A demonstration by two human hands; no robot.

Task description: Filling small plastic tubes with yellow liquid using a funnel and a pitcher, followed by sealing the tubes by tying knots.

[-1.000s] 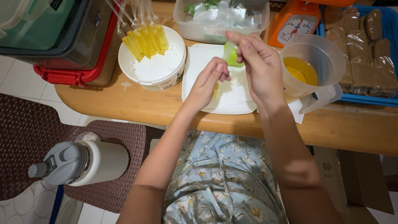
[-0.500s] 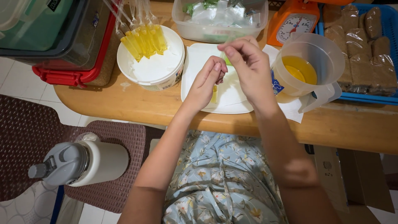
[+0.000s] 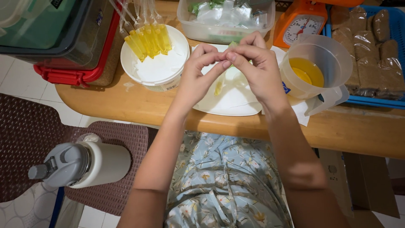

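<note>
My fingers [image 3: 231,56] meet tip to tip above the white plate [image 3: 236,107] — both sets pressed together, pinching the top of one small clear plastic pouch [image 3: 222,82] that hangs down between them with a little yellow liquid in its lower end. The left hand [image 3: 195,75] comes in from the left, the right hand [image 3: 258,69] from the right, and the fingertips touch over the pouch's mouth; a bit of pale green shows just behind the knuckles, too hidden to name.

The plate lies flat on the wooden table [image 3: 126,99], directly under the pouch. Just left of it stands one round white tub [image 3: 158,71] with its lid on, and on the lid lie filled yellow pouches [image 3: 148,39] side by side — I count about six, their clear necks pointing away from me. To the right of the plate stands one clear measuring jug [image 3: 328,63] holding yellow liquid, on a white paper [image 3: 300,112]. Behind the plate sits one clear rectangular box [image 3: 211,29] of plastic bags, and next to it one orange kitchen scale [image 3: 298,26]. At the far right, one blue tray [image 3: 398,42] carries brown wrapped blocks [image 3: 366,42]; at least five show. On the floor to the left lies one grey-lidded white flask [image 3: 80,164].
</note>
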